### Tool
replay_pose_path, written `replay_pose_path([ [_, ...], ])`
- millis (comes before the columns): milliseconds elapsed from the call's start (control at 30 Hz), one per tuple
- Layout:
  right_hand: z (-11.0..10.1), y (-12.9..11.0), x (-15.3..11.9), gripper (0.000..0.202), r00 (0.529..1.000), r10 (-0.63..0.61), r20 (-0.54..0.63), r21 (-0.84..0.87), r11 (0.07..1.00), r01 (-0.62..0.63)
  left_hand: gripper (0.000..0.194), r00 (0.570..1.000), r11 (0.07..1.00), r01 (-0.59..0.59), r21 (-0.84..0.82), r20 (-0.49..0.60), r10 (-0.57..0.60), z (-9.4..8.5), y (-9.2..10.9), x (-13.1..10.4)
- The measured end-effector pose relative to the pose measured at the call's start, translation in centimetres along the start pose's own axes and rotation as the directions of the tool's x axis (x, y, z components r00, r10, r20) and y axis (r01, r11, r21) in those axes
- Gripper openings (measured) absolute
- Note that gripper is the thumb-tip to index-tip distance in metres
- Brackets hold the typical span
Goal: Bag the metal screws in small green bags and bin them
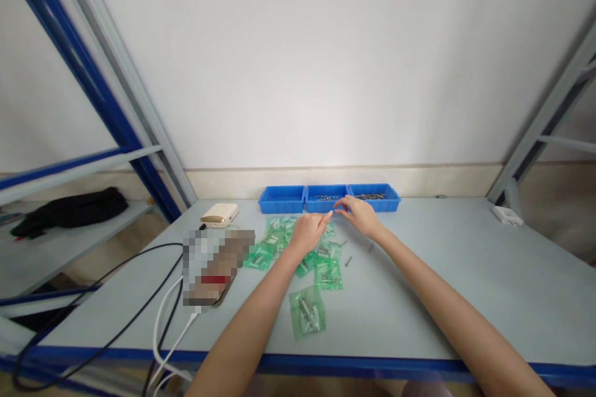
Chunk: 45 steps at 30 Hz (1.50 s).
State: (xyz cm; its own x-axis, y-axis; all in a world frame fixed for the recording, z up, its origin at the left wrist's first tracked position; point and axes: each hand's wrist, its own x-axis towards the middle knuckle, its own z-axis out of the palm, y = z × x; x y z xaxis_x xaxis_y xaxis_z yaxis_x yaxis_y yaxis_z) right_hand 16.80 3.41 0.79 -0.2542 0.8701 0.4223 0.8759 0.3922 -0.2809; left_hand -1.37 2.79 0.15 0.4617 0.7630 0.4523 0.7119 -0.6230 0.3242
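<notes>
My left hand [309, 233] is over a pile of small green plastic bags [261, 255], its thumb and fingers pressed together. Close to its fingertips, my right hand [359, 214] has its thumb and forefinger curled in a pinch. The two hands nearly meet in front of the blue bins; whatever is between their fingers is too small to make out. The bags hold metal screws and pale pieces. Nearer the front, one separate green bag [308, 312] lies flat with screws inside. A loose screw [348, 261] rests on the table below the hands.
Three joined blue bins [282, 200] stand by the wall; the middle and right ones contain metal pieces. At left are a blurred-out phone-like object [218, 268], a cream box-shaped device [220, 214] and cables. A white adapter [507, 216] lies far right. Blue-grey posts flank the table.
</notes>
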Motion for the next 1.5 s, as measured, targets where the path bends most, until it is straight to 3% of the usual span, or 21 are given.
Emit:
replay_pose_path([
  [133, -0.2, 0.8, -3.7, 0.021, 0.968, -0.122, 0.217, 0.208, 0.975, 0.077, 0.059, 1.0, 0.999, -0.025, 0.027, 0.013, 0.025, 0.3, 0.2, 0.0],
  [233, -0.1, 0.6, -4.5, 0.017, 0.954, -0.109, 0.279, 0.202, 0.978, 0.053, 0.058, 0.999, 0.997, -0.03, 0.066, 0.041, 0.028, 0.6, 0.3, 0.0],
  [367, 0.1, 0.1, -4.2, 0.006, 0.963, -0.077, 0.259, 0.124, 0.991, 0.046, 0.055, 0.996, 0.994, -0.042, 0.104, 0.077, 0.034, 0.5, 0.6, -0.1],
  [500, -0.4, 0.5, -4.1, 0.01, 0.981, 0.062, 0.184, 0.12, 0.989, -0.085, 0.037, 0.989, 0.991, -0.114, 0.067, 0.104, 0.107, 0.2, 0.9, -0.3],
  [700, -0.5, 1.2, -3.7, 0.014, 0.987, 0.128, 0.102, 0.417, 0.895, -0.159, 0.023, 0.946, 0.949, -0.306, 0.078, 0.138, 0.294, 0.4, 1.3, -0.4],
  [933, -0.2, 1.1, -3.6, 0.02, 0.988, 0.065, 0.141, 0.61, 0.78, -0.139, 0.028, 0.953, 0.947, -0.287, 0.145, 0.142, 0.267, 1.1, 1.0, -0.4],
  [1033, -0.8, 0.5, -3.8, 0.017, 0.994, 0.031, 0.105, 0.538, 0.839, -0.083, 0.028, 0.971, 0.969, -0.216, 0.121, 0.134, 0.2, 0.9, 1.2, -0.3],
  [1133, -1.4, -0.3, -4.1, 0.013, 0.999, 0.012, 0.032, 0.357, 0.934, -0.023, 0.027, 0.982, 0.986, -0.135, 0.097, 0.146, 0.12, 0.6, 1.5, -0.3],
  [1267, -1.9, -1.1, -4.2, 0.018, 0.999, -0.016, -0.038, 0.204, 0.979, 0.024, 0.025, 0.988, 0.996, -0.087, 0.034, 0.134, 0.082, 0.6, 1.6, -0.3],
  [1500, -2.0, -0.7, -4.2, 0.017, 1.0, -0.021, 0.014, 0.214, 0.977, 0.018, 0.031, 0.983, 0.993, -0.12, 0.007, 0.144, 0.118, 0.7, 1.7, -0.3],
])
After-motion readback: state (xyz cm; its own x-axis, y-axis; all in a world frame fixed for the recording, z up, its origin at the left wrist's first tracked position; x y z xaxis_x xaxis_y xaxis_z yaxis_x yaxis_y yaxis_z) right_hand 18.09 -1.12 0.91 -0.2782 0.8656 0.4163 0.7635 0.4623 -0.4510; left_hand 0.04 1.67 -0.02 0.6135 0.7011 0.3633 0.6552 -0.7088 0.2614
